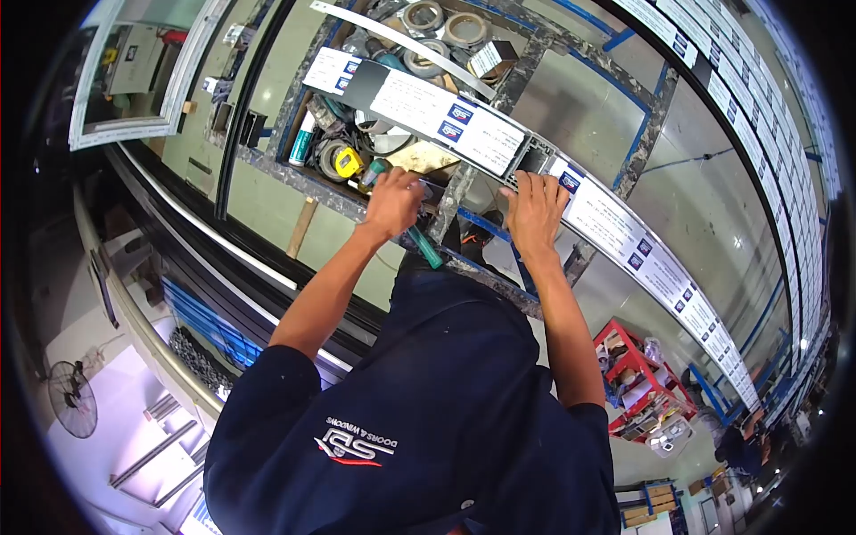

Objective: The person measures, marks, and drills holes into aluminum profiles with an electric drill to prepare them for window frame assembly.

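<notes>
My left hand (395, 203) is closed around a green-handled tool (423, 248) over the edge of the tool tray; its working end is hard to make out. My right hand (537, 209) has its fingers over the near end of a long profile (637, 236) covered in white labelled film, with the thumb at the side. A shorter film-covered profile (419, 111) lies end to end with it, its hollow cut end showing beside my right fingers. Below my left hand, a yellow tape measure (348, 162) sits in the tray.
The tray holds several tape rolls (466, 29) and a spray can (302, 144). A metal frame bench (615, 174) supports the profiles. More labelled profiles (758, 116) lie at right. A red cart (637, 374) stands lower right, with another person (742, 446) beyond. Black profiles (241, 294) run along the left.
</notes>
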Tool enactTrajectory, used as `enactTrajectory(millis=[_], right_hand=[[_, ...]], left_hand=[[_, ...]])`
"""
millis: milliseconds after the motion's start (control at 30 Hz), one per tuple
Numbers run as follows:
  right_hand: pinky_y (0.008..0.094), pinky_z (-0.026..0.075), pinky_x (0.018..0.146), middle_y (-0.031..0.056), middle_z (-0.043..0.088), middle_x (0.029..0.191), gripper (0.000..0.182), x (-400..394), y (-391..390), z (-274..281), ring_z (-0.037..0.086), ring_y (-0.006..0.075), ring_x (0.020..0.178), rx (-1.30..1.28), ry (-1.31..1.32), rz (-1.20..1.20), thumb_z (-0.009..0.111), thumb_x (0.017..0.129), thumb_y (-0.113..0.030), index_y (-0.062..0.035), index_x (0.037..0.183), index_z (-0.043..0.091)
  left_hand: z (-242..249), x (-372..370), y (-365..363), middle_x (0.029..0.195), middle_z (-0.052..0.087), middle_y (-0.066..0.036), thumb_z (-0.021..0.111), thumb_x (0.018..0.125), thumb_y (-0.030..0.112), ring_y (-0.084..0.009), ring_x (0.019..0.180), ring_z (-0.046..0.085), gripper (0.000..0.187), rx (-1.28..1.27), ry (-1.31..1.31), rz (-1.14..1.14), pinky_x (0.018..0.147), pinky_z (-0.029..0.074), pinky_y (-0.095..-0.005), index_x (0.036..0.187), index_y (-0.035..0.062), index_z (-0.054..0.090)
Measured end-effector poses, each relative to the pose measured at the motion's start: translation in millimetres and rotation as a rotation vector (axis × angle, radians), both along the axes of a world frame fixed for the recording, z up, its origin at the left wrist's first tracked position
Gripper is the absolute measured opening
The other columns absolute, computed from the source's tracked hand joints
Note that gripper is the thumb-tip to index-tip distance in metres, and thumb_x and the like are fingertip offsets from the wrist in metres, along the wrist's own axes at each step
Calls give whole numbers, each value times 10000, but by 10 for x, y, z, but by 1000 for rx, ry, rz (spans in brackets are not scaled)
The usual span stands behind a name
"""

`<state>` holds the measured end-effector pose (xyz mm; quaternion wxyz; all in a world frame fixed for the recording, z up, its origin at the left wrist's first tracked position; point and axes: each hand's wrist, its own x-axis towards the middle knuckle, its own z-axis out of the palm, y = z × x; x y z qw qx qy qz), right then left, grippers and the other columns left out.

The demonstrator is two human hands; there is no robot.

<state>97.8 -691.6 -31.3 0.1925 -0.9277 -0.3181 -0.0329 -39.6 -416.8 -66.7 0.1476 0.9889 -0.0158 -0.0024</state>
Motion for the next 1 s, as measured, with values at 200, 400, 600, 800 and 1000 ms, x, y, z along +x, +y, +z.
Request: enactTrajectory(millis=[200,400,600,800,1000], right_hand=[[493,381,969,72,655,1066,305,34,31,-112,546,290,1082,-18,-49,-8,848,882,-245,-51,1097,754],[495,375,969,82,652,1040,290,38,40,-141,552,301,1080,20,0,-22,861,816,-159,-45,1062,759],[488,377,960,93,644,1021,285,57,24,-158,553,298,1067,50,3,-12,867,818,-171,-33,1044,761],[484,378,961,69,666,1029,294,52,-36,-187,561,288,1065,82,-3,-10,862,836,-193,-50,1078,775],[483,390,968,40,672,1035,308,45,-64,-210,577,278,1074,169,23,-39,872,845,-219,-78,1107,790]], left_hand=[[-418,229,-120,940,801,-74,623,965,195,-276,1003,762,200,352,515,-215,897,458,-536,975,188,822],[-913,192,-127,827,755,-165,621,925,182,-339,815,749,201,235,456,-204,730,545,-498,788,123,756],[-636,255,-179,930,776,-230,642,902,122,-425,901,779,176,120,506,-26,780,603,-539,934,68,807],[269,187,-77,1037,767,-184,726,942,132,-437,915,749,112,-226,208,87,793,590,-516,1031,92,780],[939,882,-259,948,742,-120,831,941,128,-260,741,669,167,-543,-21,198,741,552,-378,1059,36,755]])
